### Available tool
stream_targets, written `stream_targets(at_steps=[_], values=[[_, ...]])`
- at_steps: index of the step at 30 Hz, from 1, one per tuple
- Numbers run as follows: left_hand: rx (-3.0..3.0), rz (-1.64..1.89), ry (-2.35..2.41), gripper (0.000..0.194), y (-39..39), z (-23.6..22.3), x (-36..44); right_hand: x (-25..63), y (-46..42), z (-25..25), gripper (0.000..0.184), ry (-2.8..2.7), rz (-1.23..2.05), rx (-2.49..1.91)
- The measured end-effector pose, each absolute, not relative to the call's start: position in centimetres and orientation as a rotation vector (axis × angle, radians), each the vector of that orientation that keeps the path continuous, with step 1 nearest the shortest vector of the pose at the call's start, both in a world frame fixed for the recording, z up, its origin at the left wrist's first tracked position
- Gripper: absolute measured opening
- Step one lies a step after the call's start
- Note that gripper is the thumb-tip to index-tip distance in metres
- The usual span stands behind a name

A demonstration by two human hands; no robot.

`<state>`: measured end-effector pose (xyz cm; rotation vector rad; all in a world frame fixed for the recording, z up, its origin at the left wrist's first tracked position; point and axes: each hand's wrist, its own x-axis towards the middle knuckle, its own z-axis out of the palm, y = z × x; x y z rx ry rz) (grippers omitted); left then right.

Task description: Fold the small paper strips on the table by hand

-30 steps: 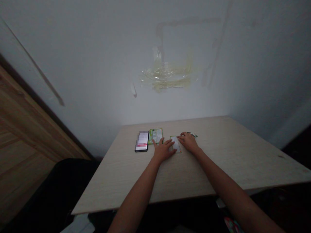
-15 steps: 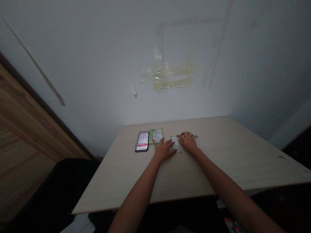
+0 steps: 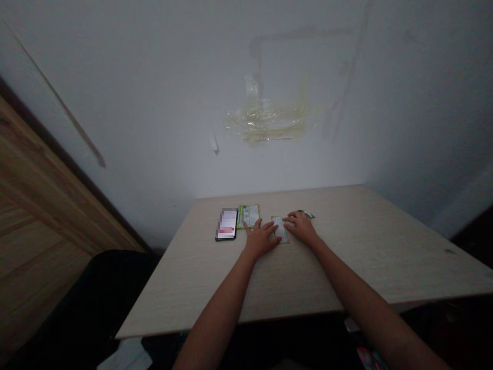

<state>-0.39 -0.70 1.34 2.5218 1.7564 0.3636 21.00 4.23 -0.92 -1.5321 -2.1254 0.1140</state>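
A pale wall (image 3: 154,103) stood behind the bench (image 3: 292,288). The small printed card (image 3: 281,232) lay flat between the hands, toward the far edge, its long axis running roughly far edge to near edge. The left hand (image 3: 262,240) was nearer: fingers spread, ungripped, overlapping its left side. The right hand (image 3: 302,227) rested by its right side, fingers slightly bent, grasping nothing visible; contact could not be confirmed. Leftward lay a green packet (image 3: 251,213), then a phone (image 3: 228,223); a partly hidden packet (image 3: 308,214) lay beyond the right hand.

A: What colours have we got on the packet (image 3: 250,214) beside our smartphone (image 3: 228,224)?
B: Green with a pale panel. We're seeing black phone edges, a red screen band, beige woodgrain tabletop (image 3: 285,280) too.
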Motion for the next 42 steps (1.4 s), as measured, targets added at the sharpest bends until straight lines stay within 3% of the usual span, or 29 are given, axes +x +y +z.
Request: stream_targets(at_steps=[20, 42], values=[[2.569, 0.438, 1.722, 0.052, -0.4, 0.6, -0.7, 22.3, 4.1, -1.3, 0.034, -2.218, 0.205, -1.414], [2.534, 0.498, 1.682, 0.050, -0.2, 0.3, -0.9, 23.8, 3.3, -1.2, 0.067, -2.332, 0.485, -1.273]])
